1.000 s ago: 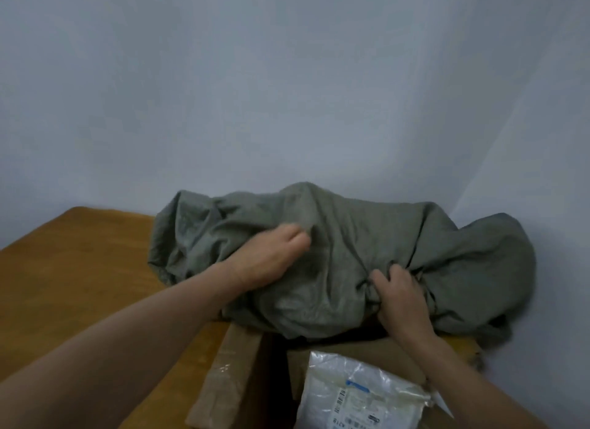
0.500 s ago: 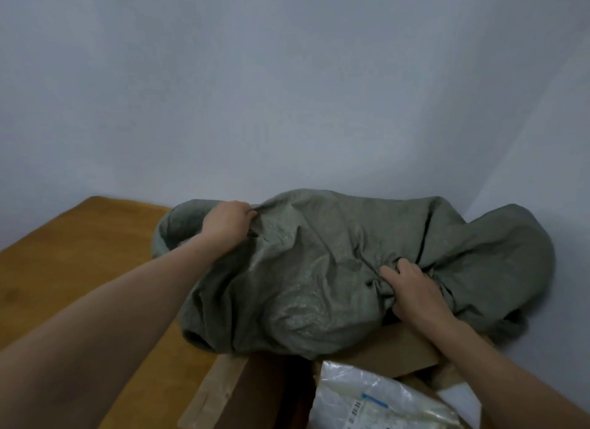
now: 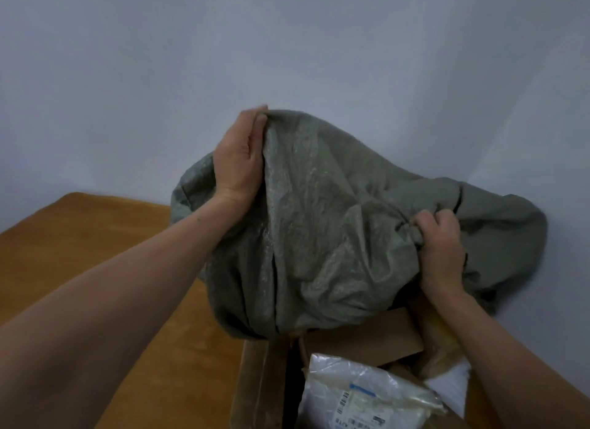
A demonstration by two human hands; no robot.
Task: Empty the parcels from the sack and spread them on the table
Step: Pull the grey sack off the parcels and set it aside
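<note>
A grey-green woven sack point(image 3: 322, 230) hangs crumpled over the far right of the wooden table point(image 3: 95, 262). My left hand point(image 3: 239, 157) grips its top edge and holds it raised. My right hand point(image 3: 439, 246) clutches a bunched fold on its right side. Below the sack's lower edge lie brown cardboard parcels point(image 3: 360, 339) and a white plastic mailer point(image 3: 364, 396) with a printed label. What remains inside the sack is hidden.
A tall cardboard box side point(image 3: 255, 387) stands at the bottom centre beside the mailer. Pale walls close in behind and on the right, forming a corner. Bare tabletop stretches to the left.
My left hand moved from the sack's left side up to its top edge and lifted it high. My right hand kept its grip on the same fold. More cardboard shows beneath.
</note>
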